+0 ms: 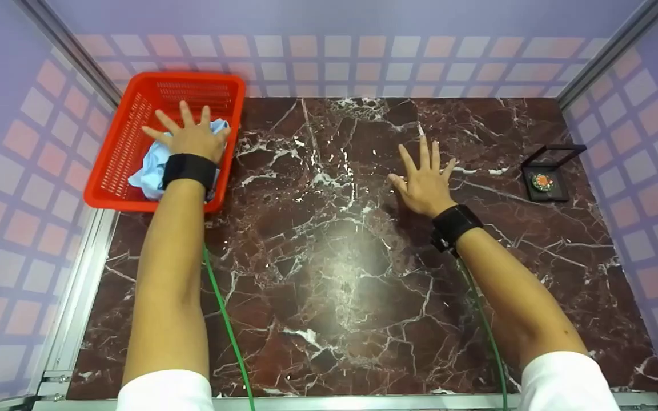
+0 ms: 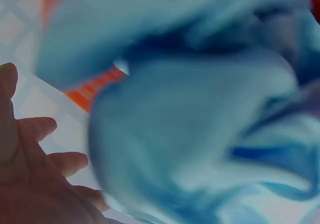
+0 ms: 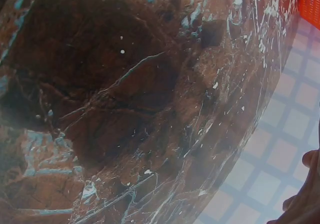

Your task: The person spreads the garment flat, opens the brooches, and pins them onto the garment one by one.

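My left hand [image 1: 195, 140] is spread over the red plastic basket [image 1: 226, 182], its fingers straight and apart. Beneath it, inside the basket, lies a crumpled light blue cloth [image 1: 149, 177]. In the left wrist view the cloth [image 2: 190, 129] fills most of the picture, blurred, with the left hand [image 2: 37, 179] at the lower left; whether they touch I cannot tell. Over the middle-right of the marbled tabletop, my right hand [image 1: 427, 185] has its fingers straight and fanned out, holding nothing. The right wrist view shows only a sliver of that hand [image 3: 302, 199] at the right edge.
A small black box [image 1: 546, 191] with its lid raised stands at the far right, a round green-and-orange piece inside. Checkered walls [image 1: 340, 63] border the dark red marble top [image 1: 317, 274]. From each wrist strap a green cable [image 1: 229, 325] runs toward the front edge.
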The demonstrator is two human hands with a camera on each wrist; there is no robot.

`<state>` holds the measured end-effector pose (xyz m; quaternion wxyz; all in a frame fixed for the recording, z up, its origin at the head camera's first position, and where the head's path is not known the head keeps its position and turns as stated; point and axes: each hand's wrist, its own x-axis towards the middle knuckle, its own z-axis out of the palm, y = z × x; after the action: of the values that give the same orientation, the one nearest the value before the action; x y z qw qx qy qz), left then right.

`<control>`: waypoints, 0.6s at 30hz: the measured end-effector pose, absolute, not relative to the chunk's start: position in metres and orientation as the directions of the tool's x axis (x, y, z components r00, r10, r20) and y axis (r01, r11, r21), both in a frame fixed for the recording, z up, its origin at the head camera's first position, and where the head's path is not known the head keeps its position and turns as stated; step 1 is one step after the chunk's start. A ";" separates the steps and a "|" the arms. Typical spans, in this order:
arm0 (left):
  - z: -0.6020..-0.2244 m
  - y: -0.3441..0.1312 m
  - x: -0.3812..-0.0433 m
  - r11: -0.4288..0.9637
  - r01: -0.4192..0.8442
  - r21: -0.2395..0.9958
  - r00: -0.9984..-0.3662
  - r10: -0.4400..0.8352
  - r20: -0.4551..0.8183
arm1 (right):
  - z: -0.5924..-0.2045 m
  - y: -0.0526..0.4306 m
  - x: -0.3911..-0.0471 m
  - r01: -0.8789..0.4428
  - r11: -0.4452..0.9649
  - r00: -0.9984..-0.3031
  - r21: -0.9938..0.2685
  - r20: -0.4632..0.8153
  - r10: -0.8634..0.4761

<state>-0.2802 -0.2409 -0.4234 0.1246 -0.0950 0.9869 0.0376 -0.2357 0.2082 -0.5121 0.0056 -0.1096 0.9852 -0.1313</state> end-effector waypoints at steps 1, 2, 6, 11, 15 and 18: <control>-0.424 -0.245 -0.279 0.977 -0.208 0.052 -0.946 -0.187 -0.263 | -0.512 0.209 -0.235 -0.217 0.940 -0.975 -0.263 0.020 -0.219; -0.425 -0.249 -0.278 0.975 -0.217 0.053 -0.942 -0.195 -0.272 | -0.513 0.209 -0.235 -0.220 0.938 -0.975 -0.267 0.025 -0.221; -0.425 -0.260 -0.274 0.966 -0.245 0.081 -0.928 -0.210 -0.308 | -0.513 0.214 -0.233 -0.229 0.939 -0.973 -0.258 0.040 -0.226; -0.425 -0.269 -0.266 0.946 -0.299 0.123 -0.898 -0.235 -0.371 | -0.516 0.221 -0.230 -0.225 0.937 -0.974 -0.266 0.033 -0.224; -0.426 -0.272 -0.259 0.932 -0.337 0.134 -0.857 -0.245 -0.452 | -0.519 0.224 -0.228 -0.211 0.938 -0.977 -0.273 0.018 -0.215; -0.425 -0.274 -0.254 0.920 -0.363 0.150 -0.824 -0.243 -0.511 | -0.521 0.224 -0.226 -0.205 0.940 -0.978 -0.273 0.011 -0.210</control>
<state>-0.2543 -0.2740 -0.4248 0.2494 -0.1599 0.9474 0.1210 -0.2264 0.2242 -0.5208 0.0089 -0.1052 0.9848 -0.1376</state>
